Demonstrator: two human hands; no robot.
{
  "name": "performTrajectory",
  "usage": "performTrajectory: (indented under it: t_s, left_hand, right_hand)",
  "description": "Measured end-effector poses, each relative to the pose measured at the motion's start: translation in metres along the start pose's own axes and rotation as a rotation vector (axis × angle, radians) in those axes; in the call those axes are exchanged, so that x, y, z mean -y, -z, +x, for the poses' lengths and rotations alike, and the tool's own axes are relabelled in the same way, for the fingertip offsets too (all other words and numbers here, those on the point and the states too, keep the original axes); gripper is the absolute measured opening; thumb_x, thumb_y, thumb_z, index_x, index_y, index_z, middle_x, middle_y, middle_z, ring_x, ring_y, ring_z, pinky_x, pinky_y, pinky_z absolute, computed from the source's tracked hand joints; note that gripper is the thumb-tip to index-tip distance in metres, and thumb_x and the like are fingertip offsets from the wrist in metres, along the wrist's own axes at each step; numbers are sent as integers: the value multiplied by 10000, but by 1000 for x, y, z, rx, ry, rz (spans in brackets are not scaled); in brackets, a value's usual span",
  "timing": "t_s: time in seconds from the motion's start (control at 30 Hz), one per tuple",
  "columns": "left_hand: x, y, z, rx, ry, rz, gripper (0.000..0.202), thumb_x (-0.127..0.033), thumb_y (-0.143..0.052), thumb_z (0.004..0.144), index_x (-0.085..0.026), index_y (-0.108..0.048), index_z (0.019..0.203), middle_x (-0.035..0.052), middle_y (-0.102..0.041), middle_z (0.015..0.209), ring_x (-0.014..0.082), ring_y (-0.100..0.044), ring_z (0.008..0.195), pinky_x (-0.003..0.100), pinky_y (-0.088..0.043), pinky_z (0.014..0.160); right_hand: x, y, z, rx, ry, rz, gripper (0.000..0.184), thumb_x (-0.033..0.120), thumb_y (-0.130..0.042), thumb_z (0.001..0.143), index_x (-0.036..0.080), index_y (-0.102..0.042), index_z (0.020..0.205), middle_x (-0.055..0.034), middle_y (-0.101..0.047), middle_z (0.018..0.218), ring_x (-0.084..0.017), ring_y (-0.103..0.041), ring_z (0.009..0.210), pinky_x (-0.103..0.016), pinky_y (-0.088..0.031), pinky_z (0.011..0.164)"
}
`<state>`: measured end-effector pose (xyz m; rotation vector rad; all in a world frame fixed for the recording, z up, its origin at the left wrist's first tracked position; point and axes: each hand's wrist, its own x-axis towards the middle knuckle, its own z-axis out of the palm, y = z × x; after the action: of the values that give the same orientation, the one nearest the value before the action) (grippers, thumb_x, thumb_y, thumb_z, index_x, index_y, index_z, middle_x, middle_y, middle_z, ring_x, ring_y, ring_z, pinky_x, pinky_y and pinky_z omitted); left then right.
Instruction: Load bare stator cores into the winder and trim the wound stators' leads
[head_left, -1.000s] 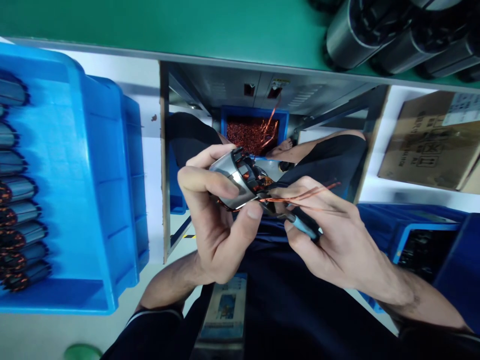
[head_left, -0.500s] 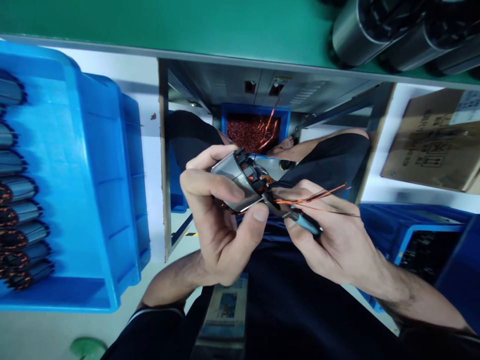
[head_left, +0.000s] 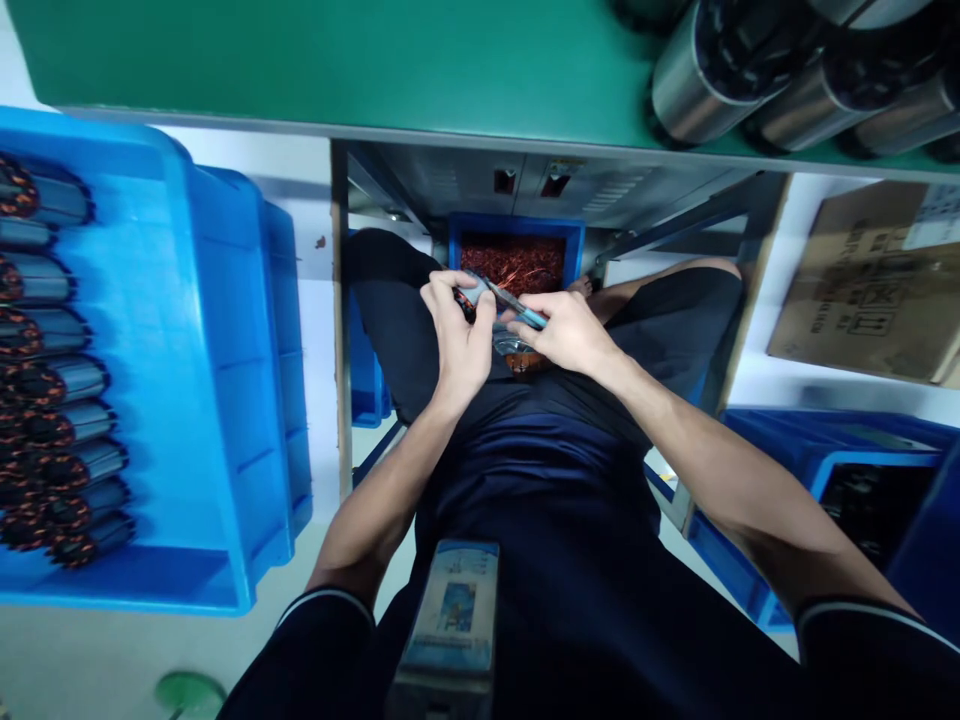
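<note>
My left hand (head_left: 459,350) is wrapped round a small motor stator (head_left: 472,292), a silvery ring with dark ends, and partly covers it. In my right hand (head_left: 570,330) are wire cutters (head_left: 531,316) with light blue handles, their jaws pointing at the stator's end. Whether the jaws touch it I cannot tell. Both hands are over my lap, just on the near side of a blue bin (head_left: 517,221) filled with copper wire scraps (head_left: 510,262). Below the cutters lies a clear and amber object (head_left: 517,350), partly hidden.
At left, a large blue crate (head_left: 217,380) holds several stators (head_left: 79,380) with copper windings. Metal motor housings (head_left: 697,90) stand on the green tabletop (head_left: 337,60) ahead. To the right are a cardboard box (head_left: 840,280) and a blue crate (head_left: 810,470) with dark parts.
Both hands have moved away from me, down towards the bin, with stator and cutters still held. The cut copper wires that lay along my right hand no longer show there.
</note>
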<state>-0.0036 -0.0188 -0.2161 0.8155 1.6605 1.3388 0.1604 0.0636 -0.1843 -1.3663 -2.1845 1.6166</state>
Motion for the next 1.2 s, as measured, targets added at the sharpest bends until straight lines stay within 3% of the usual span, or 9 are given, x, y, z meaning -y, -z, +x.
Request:
performTrajectory:
  t_s: [0.1,0.2,0.37,0.5,0.6,0.7,0.77,0.93,1.2]
  left_hand:
    - [22,3,7,-56,86,-20,586,-759,-791,971,-287,-504,1167,56,-498,1242,200,-617,1089,400,-685,895]
    - [12,14,-8,-54,94,8,514,-719,-735,1024,-295,-518,1215,56,-490,1246,198,-647,1033,406,-687,847]
    - [-28,36,-37,-13,-350,315,320,-452,-796,1034,-298,-591,1225,103,-557,1388,292,-602,1369,525,-599,1137]
    - [-53,48,-46,23,-627,300,683,-411,-1019,827,-404,-601,1367,63,-529,1552,303,-619,1401,511,-613,1109]
    - [-78,55,-52,97,-407,11,1014,-655,-1065,703,-426,-530,1534,83,-504,1645,358,-619,1466,488,-675,1030]
    - [-107,61,-63,449,94,-277,805,-802,-776,952,-368,-574,1600,113,-618,1589,372,-709,1408,457,-731,965]
    - [-120,62,-69,566,251,-374,693,-751,-657,1053,-358,-602,1621,119,-606,1655,392,-685,1485,478,-736,1024]
    - [-128,50,-76,505,265,-409,658,-674,-746,1037,-351,-636,1600,115,-671,1610,390,-618,1589,550,-641,1246]
    - [-122,38,-79,425,250,-464,683,-599,-861,976,-353,-633,1571,126,-666,1604,312,-819,1198,509,-769,975]
  right_hand:
    - [-18,-9,22,47,-42,48,203,223,-747,938,138,-871,1074,-9,-755,829,-134,-550,708,-290,-427,758]
    - [-15,-8,22,46,-22,223,251,352,-773,951,150,-824,1091,-32,-764,898,-158,-606,757,-301,-465,762]
    - [28,4,-10,181,16,626,490,655,-770,1013,185,-755,1151,58,-556,678,-127,-486,597,-271,-415,593]
    - [55,16,-35,278,97,663,491,665,-843,979,191,-718,1008,56,-533,718,-107,-452,604,-253,-393,564]
    - [61,30,-49,217,274,536,418,585,-863,995,188,-732,1008,33,-607,805,-117,-518,688,-253,-448,647]
    - [64,43,-59,188,493,448,320,475,-870,1021,190,-735,971,18,-674,850,-126,-581,734,-262,-484,708]
    - [66,48,-66,182,587,388,263,421,-843,1052,191,-747,970,3,-705,861,-132,-616,746,-271,-509,740]
    - [76,59,-90,50,547,141,272,406,-798,1084,218,-791,1280,-44,-762,989,-169,-687,818,-301,-589,800]
    - [82,74,-130,-18,348,-183,615,188,-584,1064,348,-636,1655,-57,-737,1048,-262,-720,999,-449,-664,961]
